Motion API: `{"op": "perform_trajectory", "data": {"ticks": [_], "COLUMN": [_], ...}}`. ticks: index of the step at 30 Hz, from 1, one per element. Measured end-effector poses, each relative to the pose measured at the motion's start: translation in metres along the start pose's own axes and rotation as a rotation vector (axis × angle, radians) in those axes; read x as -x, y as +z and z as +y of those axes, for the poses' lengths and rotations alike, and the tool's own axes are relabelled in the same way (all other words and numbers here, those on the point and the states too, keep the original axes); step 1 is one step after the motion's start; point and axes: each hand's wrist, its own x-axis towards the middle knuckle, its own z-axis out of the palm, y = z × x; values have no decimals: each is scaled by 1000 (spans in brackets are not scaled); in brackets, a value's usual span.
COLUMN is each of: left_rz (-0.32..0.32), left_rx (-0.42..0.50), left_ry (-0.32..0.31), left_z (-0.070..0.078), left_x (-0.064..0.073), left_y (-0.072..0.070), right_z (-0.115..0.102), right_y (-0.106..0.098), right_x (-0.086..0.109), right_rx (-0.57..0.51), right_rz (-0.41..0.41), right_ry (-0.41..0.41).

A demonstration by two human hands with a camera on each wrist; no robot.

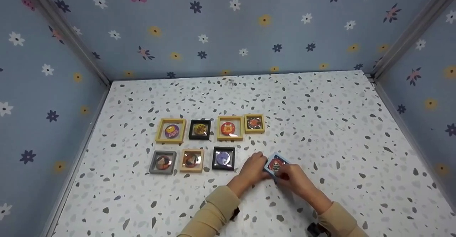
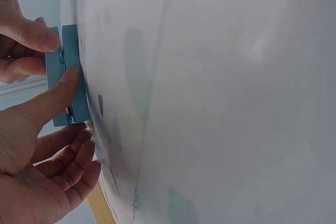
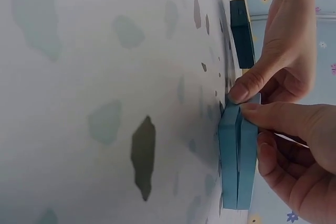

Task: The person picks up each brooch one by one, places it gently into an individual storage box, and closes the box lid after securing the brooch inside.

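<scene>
A light blue square display frame [image 1: 281,156] with a clear middle stands tilted on its corner in the head view, a red round badge [image 1: 273,165] with a green figure inside it. My left hand [image 1: 253,167] grips its left side, thumb pressed on the edge in the left wrist view. From the right, my right hand [image 1: 295,180] pinches the near edge of the same frame, its thumb at the seam in the right wrist view. Both wrist views show the frame's two halves [image 3: 244,166] lying face to face with a narrow gap along the seam.
Left of the hands lie several framed round badges in two rows: yellow frames [image 1: 159,132] and black frames [image 1: 223,148], a grey one [image 1: 152,162] and a tan one [image 1: 182,161]. Flower-patterned walls [image 1: 221,26] border the speckled white table [image 1: 342,151].
</scene>
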Motion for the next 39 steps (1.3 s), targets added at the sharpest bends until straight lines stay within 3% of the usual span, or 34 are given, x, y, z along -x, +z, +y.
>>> {"op": "perform_trajectory", "data": {"ticks": [6,14,24,34,39], "left_rz": [6,-32,-3,31,-12], "left_rx": [-14,6,-8,-48,15], "left_ry": [24,-10,-2,18,-26], "left_z": [-2,-3,-4,-3,-3], "left_x": [0,-1,-1,0,-1], "left_y": [-1,-3,-2,-2,-3], "right_z": [0,0,1,-1,-1], "right_y": [-1,0,-1,-7,-13], "right_x": [-1,0,1,3,3], "right_rx": [-6,21,56,38,0], "right_rz": [13,19,19,75,123], "right_ry": [8,16,11,-15,-34]}}
